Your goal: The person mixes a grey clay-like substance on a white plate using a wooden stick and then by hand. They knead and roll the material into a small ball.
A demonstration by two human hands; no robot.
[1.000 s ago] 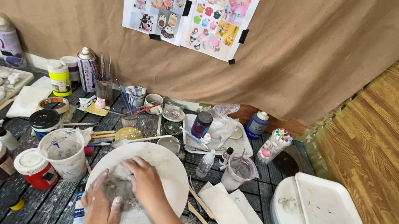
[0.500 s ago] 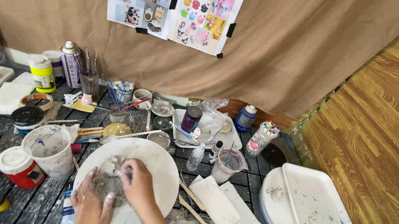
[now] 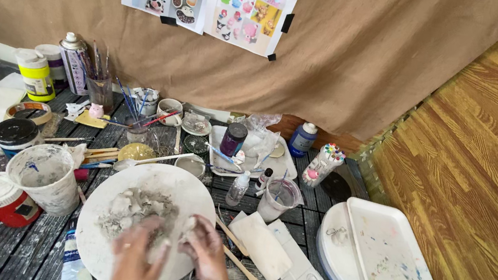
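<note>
Grey clay lump (image 3: 178, 236) on white round board (image 3: 95, 229), desk's near edge: likely soft, sticky; left hand (image 3: 134, 262) and right hand (image 3: 206, 255) fingers pinching it; grip from sides.

paint-spattered bucket (image 3: 45, 176), spray can (image 3: 74, 62), white tray (image 3: 391, 259)

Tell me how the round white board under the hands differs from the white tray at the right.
The round board is a disc; the tray is rectangular with a raised rim. The board carries a heap of grey clay, and the left hand and right hand work on it; the tray holds only dried paint flecks, untouched. The board lies on the dark table; the tray overlaps a white lid. Both are white and smeared.
</note>
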